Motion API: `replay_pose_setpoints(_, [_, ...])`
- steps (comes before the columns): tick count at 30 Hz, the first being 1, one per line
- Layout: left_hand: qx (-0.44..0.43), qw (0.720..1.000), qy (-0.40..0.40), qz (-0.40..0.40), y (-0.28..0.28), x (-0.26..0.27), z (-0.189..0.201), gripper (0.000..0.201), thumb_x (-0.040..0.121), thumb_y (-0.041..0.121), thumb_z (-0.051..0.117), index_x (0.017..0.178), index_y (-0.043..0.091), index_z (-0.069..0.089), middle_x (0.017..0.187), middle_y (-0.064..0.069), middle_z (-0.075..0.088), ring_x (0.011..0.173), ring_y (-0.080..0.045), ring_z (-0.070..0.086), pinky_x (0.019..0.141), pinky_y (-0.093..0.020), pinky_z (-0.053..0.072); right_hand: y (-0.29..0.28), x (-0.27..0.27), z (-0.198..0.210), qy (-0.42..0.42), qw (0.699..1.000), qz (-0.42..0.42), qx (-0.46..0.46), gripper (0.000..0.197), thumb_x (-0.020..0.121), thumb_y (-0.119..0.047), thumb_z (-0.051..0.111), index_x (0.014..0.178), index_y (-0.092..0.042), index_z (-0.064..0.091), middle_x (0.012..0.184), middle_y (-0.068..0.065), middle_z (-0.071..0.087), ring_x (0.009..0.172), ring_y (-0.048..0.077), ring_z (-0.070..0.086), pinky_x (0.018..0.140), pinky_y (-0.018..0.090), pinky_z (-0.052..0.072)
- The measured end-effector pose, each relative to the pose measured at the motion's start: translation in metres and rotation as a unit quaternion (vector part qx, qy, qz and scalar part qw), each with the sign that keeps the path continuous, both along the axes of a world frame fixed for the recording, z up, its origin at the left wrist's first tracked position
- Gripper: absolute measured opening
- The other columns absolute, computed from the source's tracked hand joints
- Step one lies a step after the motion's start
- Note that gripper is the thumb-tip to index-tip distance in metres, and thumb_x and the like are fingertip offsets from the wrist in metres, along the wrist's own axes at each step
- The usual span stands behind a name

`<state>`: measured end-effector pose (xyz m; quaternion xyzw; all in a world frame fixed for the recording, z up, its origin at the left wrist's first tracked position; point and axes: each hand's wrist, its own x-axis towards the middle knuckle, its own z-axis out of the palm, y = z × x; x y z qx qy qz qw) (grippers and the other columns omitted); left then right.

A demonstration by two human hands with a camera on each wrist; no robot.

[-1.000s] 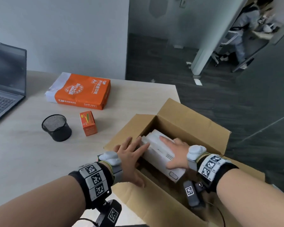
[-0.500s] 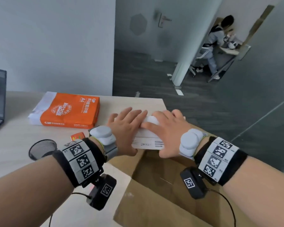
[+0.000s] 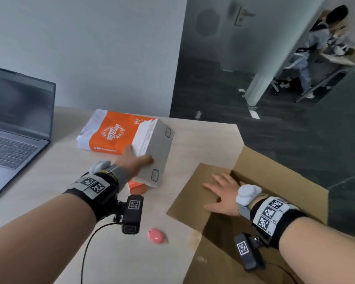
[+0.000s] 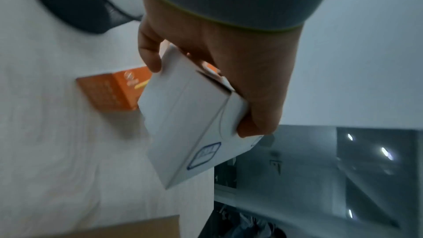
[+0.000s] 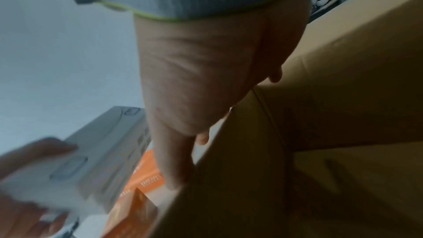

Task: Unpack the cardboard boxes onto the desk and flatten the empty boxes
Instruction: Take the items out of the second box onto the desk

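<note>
My left hand (image 3: 134, 160) grips one end of a long white box (image 3: 154, 150), thumb on one face and fingers on the other (image 4: 201, 100), and holds it tilted above the desk (image 3: 39, 181), over a small orange box (image 3: 136, 184). The open cardboard box (image 3: 275, 177) stands at the desk's right corner. My right hand (image 3: 221, 193) lies flat, fingers spread, on its left flap (image 3: 189, 199). The right wrist view has the right hand's fingers (image 5: 174, 160) along the flap's edge, with the white box (image 5: 103, 151) blurred beyond.
An orange ream of A4 paper (image 3: 109, 134) lies at the back of the desk. An open laptop (image 3: 14, 121) sits far left. A pink oval object (image 3: 156, 235) lies near the front. A black mesh cup (image 4: 75, 1) stands by the small orange box (image 4: 112, 91). A person sits in the far room.
Both hands lifted the white box out of the cardboard box. Now the left hand alone carries it leftward over the desk, and the right hand has dropped onto the flap.
</note>
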<state>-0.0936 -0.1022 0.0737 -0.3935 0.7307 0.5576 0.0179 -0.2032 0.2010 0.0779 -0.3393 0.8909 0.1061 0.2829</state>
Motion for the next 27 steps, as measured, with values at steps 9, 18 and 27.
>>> replay_pose_setpoints(9, [-0.074,0.986,-0.144,-0.026,0.062,-0.036,-0.050,0.099,0.056,0.062,0.073,0.137,0.038,0.022,0.110,-0.010,0.055,0.095,-0.035,0.062,0.080,-0.043,0.056,-0.003,0.002,-0.019,-0.023,0.999,-0.026,-0.004,0.078,0.084,-0.069,0.048,0.153,-0.051,0.019,0.168,-0.005,-0.011,0.149,0.027,-0.030,0.123,0.053,-0.002])
replay_pose_setpoints(18, [-0.246,0.936,-0.245,-0.064,0.063,-0.017,-0.072,0.105,0.065,0.056,0.079,0.147,0.040,0.014,0.134,-0.014,0.038,0.127,-0.036,0.039,0.092,-0.049,0.046,-0.015,-0.001,-0.012,-0.026,0.998,-0.011,0.062,0.079,0.085,-0.068,0.050,0.155,-0.045,0.022,0.169,-0.001,-0.008,0.149,0.034,-0.029,0.122,0.053,-0.003])
replay_pose_setpoints(27, [-0.256,0.928,-0.269,-0.021,0.050,0.021,-0.094,0.113,0.066,0.061,0.078,0.151,0.039,0.006,0.133,-0.014,0.037,0.125,-0.035,0.040,0.096,-0.050,0.045,-0.016,0.001,-0.014,-0.025,0.999,-0.031,0.031,0.077,0.083,-0.066,0.052,0.152,-0.046,0.026,0.169,-0.005,-0.007,0.149,0.028,-0.030,0.122,0.052,0.000])
